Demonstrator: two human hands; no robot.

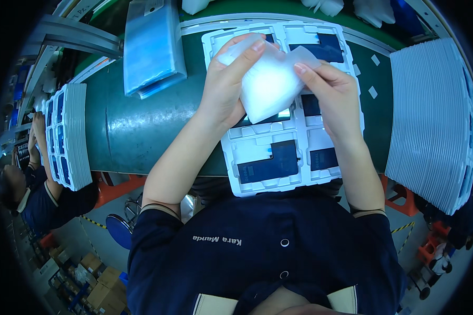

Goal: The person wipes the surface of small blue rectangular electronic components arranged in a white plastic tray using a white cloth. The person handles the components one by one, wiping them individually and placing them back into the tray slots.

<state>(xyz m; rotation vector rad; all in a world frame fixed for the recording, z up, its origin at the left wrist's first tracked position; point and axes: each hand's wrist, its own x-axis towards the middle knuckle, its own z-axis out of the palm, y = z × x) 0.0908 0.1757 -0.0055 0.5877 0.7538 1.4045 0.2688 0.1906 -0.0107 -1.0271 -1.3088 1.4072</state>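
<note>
My left hand and my right hand together hold a white translucent plastic pouch above a white moulded tray. The left fingers pinch the pouch's upper left corner; the right fingers grip its right edge. The tray lies on a green conveyor belt and has several pockets, each with a flat dark blue rectangular part. The pouch hides the tray's middle pockets.
A stack of clear blue-tinted bags lies on the belt at the upper left. A tall stack of white trays stands at the right, another stack at the left. A second person works at the far left.
</note>
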